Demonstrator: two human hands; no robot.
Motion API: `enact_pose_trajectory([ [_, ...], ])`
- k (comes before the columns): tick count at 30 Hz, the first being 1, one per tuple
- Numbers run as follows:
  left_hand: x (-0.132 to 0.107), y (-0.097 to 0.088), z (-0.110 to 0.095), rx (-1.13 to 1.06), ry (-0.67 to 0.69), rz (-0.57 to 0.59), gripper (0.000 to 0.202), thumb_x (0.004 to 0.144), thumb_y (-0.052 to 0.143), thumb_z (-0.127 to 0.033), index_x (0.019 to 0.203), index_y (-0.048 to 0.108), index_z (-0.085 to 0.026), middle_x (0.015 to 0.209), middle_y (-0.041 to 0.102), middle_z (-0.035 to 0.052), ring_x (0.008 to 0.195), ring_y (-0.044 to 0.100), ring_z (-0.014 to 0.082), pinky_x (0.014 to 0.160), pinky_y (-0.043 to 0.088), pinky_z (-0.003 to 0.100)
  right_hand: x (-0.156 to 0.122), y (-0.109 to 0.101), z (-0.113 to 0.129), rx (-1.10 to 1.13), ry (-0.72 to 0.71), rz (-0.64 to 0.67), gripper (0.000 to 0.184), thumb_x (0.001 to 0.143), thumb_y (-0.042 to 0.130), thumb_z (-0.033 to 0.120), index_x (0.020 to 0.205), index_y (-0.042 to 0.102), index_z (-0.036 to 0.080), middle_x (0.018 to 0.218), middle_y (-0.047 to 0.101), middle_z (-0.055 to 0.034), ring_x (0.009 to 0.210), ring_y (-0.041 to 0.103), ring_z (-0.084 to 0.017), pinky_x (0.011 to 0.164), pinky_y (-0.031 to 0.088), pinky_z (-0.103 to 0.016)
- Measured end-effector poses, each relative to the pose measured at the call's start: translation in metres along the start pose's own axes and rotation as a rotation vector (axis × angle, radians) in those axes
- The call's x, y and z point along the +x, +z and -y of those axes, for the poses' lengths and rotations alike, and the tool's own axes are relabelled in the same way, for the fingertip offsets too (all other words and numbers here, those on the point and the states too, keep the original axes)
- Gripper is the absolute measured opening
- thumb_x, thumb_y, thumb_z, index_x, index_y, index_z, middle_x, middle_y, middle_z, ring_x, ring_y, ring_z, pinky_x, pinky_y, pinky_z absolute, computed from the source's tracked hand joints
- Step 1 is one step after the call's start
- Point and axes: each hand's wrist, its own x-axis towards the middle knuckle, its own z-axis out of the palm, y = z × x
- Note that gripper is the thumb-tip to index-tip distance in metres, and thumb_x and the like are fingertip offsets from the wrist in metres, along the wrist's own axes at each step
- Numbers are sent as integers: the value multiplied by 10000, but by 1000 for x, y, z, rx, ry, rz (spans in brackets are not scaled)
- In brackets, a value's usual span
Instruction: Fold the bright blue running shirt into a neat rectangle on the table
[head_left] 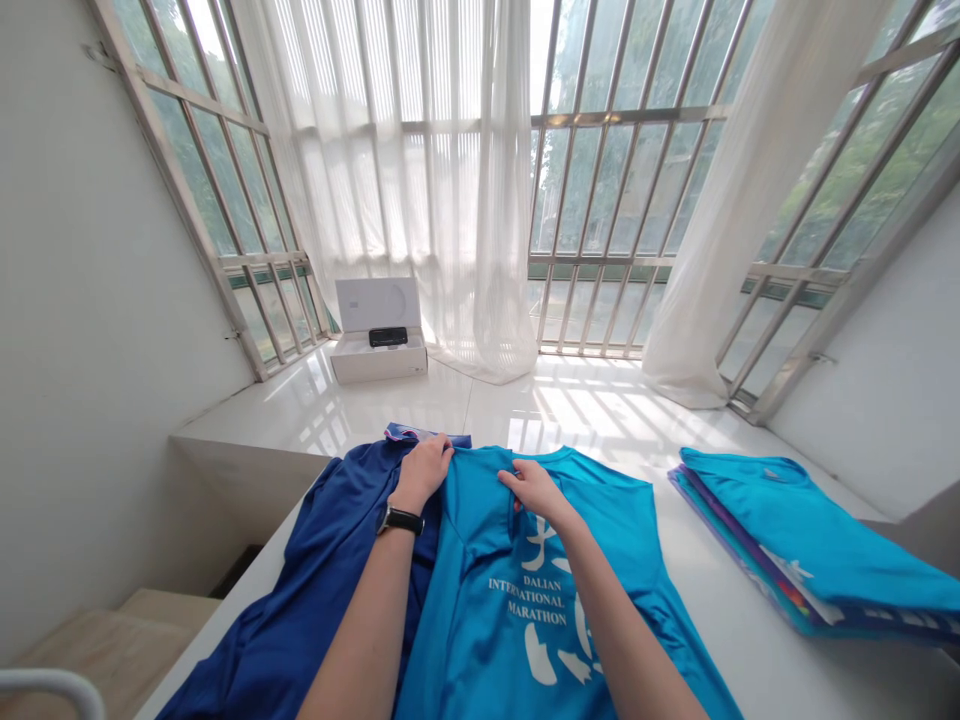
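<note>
from the left, a dark blue shirt (315, 580) lay on the white surface (720, 640), and the left hand (422, 472) rested on its edge. the right hand (538, 490), apart but near, pinched the collar of a turquoise marathon shirt (510, 610). folded blue shirts (810, 550) were lying at right.

Blue shirt (495, 640): "DALIAN INTERNATIONAL MARATHON" in wht.

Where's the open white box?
In the head view, the open white box sits far ahead on the glossy white floor, left of centre, beside the sheer curtain.
</note>
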Motion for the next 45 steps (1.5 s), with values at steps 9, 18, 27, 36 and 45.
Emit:
enact_pose_trajectory([
  [9,2,12,4,13,14,-3,209,973,486,-350,1042,654,-248,1059,665,60,956,646,221,764,493,291,2,1,-6,-17,55,3,318,912,567,289,653,393,230,446,522,68,468,615,-133,465,393,-198],
  [18,5,16,2,27,-19,-32,192,955,532,-342,991,675,-220,1051,646,78,998,604,226,803,478,290,-1,2,-12,6,131,148,316,856,654,424,688,492,210,554,651,6,504,650,-153,392,356,-190],
  [27,7,18,7,21,-40,-42,190,961,530,-332,973,676,-211,1069,638,78,1021,585,231,825,472,294,0,4,-14,23,121,142,270,803,700,305,678,477,218,445,580,46,465,594,-128,408,357,-179],
  [36,7,17,10,-19,-64,-53,182,948,548,-329,961,684,-208,1072,648,78,1017,591,237,807,476,299,-3,5,-9,14,122,106,271,788,708,288,649,489,209,481,611,24,507,646,-153,427,390,-188],
  [45,6,10,13,-56,-68,-5,153,920,582,-329,942,693,-227,1096,643,62,1040,601,219,792,487,275,1,7,-11,-25,117,-53,186,889,570,314,761,603,184,635,697,-8,502,636,-130,497,462,-209],
])
